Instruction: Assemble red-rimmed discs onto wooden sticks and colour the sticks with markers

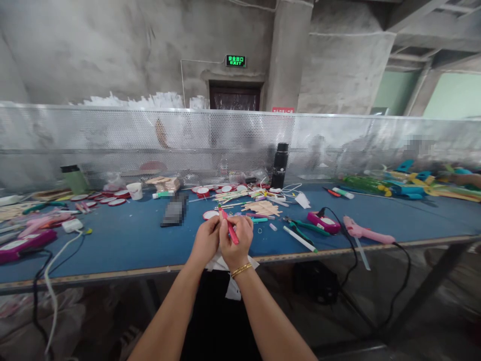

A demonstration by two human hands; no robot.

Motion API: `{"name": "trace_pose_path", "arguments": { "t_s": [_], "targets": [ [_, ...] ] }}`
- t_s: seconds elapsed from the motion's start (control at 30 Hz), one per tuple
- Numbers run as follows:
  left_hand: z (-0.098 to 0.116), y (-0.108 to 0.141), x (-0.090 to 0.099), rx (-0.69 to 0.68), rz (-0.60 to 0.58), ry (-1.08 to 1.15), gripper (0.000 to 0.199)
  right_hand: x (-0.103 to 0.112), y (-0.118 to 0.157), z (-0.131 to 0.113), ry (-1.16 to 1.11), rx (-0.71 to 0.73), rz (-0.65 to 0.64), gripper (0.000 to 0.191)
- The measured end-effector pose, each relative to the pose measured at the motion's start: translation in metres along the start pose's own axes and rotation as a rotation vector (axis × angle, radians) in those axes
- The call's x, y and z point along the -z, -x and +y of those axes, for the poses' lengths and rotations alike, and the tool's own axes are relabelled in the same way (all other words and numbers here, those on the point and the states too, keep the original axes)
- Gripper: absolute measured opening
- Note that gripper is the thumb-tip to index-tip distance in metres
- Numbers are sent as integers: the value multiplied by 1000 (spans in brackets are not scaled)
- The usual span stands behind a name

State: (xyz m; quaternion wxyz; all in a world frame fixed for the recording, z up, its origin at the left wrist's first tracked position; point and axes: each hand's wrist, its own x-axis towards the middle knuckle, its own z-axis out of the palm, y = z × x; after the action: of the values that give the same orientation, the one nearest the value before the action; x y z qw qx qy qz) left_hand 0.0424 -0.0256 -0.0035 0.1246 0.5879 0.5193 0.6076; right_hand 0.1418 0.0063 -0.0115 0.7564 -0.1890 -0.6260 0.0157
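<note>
My right hand (237,239), with a gold bracelet at the wrist, is closed on a red pen (232,233) slanting up to the left. Beside it, my left hand (208,240) has its fingers pinched together at the pen's upper end; whatever small thing they hold is hidden. Both hands are close together over the table's front edge. Crumpled white paper (233,289) shows below them. Just beyond lie a white disc with a red rim (210,214) and scattered wooden sticks (263,207).
On the blue table (124,240) are a dark phone (175,209), a white marker (299,238), green-handled pliers (306,226), a pink glue gun (368,233) with a cable and a black bottle (279,166). A perforated metal screen (124,135) stands behind.
</note>
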Motion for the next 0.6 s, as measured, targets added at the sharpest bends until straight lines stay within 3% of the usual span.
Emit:
{"name": "trace_pose_path", "arguments": {
  "t_s": [0.6],
  "targets": [
    [3, 0, 0, 4, 1, -29, 19, 0, 0, 0, 1, 16, 20, 6]
  ]
}}
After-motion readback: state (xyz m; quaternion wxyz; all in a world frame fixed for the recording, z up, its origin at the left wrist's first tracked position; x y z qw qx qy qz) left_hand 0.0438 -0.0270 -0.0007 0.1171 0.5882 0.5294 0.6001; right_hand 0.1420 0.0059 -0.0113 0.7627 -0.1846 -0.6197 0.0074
